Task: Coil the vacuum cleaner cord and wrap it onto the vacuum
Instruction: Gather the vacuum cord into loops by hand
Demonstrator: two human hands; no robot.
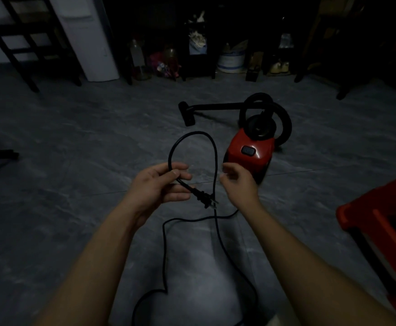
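my left hand [159, 184] pinched the thin black power cord [215, 165] by its plug; right hand [237, 182] loosely curled, empty; boxy red vacuum [248, 158] at 1 o'clock.

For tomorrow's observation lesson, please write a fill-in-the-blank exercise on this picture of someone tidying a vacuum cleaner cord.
1. The left hand pinches the black cord just behind its ____.
2. Above that hand the cord forms one ____.
3. The body of the vacuum cleaner is ____ in colour.
4. The right hand is ____ and holds nothing.

Missing words: plug; loop; red; open
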